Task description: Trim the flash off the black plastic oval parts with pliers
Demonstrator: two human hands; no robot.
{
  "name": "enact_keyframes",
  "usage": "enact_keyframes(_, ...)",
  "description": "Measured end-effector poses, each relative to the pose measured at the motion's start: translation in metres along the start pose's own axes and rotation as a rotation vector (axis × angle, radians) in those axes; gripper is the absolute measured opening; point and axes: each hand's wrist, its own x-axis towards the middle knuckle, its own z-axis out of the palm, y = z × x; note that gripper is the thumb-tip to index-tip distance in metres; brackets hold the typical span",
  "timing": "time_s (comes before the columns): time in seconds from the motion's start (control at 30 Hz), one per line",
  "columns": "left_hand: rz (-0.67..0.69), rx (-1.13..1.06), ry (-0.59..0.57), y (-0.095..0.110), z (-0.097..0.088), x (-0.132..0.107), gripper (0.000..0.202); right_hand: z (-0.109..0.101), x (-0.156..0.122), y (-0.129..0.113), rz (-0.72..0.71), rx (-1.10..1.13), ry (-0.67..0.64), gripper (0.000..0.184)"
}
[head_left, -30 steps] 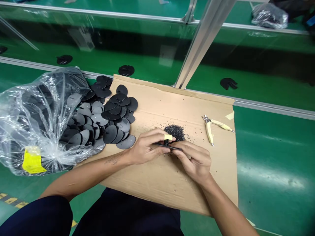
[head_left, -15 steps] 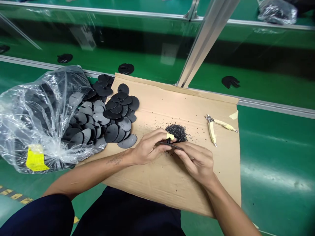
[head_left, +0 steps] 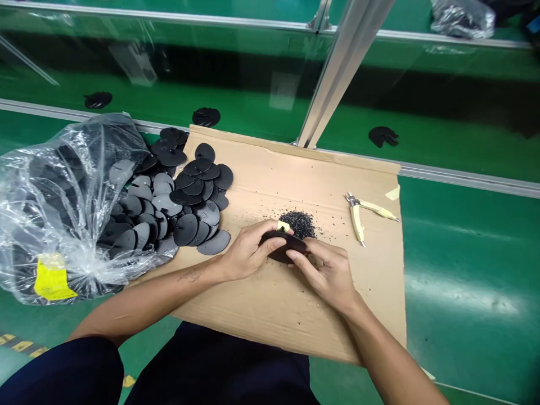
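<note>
My left hand (head_left: 247, 253) and my right hand (head_left: 327, 273) both grip one black plastic disc (head_left: 283, 246) over the middle of a cardboard sheet (head_left: 295, 304). The left index finger wears a yellow finger cot. The disc is tilted so that its flat face shows. Just beyond the hands lies a small heap of black plastic crumbs (head_left: 298, 223). A pile of the same black discs (head_left: 185, 194) spills from a clear plastic bag (head_left: 59, 208) at the left.
Cream-handled cutting pliers (head_left: 358, 216) lie on the cardboard to the right. Behind runs a green conveyor belt carrying single black discs (head_left: 206, 116), (head_left: 382, 135), crossed by a slanted aluminium post (head_left: 333, 73). Green bench surface lies to the right.
The disc was held edge-on between both hands; now it is turned so its face shows. The hands have stayed in place above the cardboard.
</note>
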Motion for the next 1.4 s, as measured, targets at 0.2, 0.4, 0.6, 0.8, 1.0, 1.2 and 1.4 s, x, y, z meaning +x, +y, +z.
enact_keyframes(0.2, -0.162, 0.004, -0.076, 0.001, -0.003, 0.000, 0.036, -0.001, 0.001, -0.003, 0.120, 0.100, -0.018, 0.037)
enact_keyframes(0.4, -0.178, 0.027, -0.090, 0.000, -0.005, 0.000, 0.036, 0.000, 0.002, -0.003, 0.164, 0.156, -0.052, 0.040)
enact_keyframes(0.6, -0.134, -0.005, -0.073, 0.000, -0.004, -0.002, 0.030, -0.002, 0.002, -0.003, 0.067, 0.131, -0.038, 0.036)
enact_keyframes(0.8, 0.039, -0.152, -0.010, 0.003, -0.006, 0.006, 0.027, -0.004, 0.004, -0.001, -0.183, 0.047, 0.004, 0.015)
enact_keyframes(1.0, 0.190, -0.109, -0.027, 0.007, -0.010, 0.010, 0.027, -0.005, 0.003, 0.001, -0.313, -0.050, 0.012, 0.013)
enact_keyframes(1.2, 0.342, -0.024, 0.025, 0.008, -0.012, 0.012, 0.024, -0.006, 0.003, 0.002, -0.408, -0.109, 0.037, 0.012)
enact_keyframes(1.4, 0.398, -0.004, -0.038, 0.010, -0.015, 0.015, 0.026, -0.008, 0.003, 0.005, -0.436, -0.171, 0.017, 0.014)
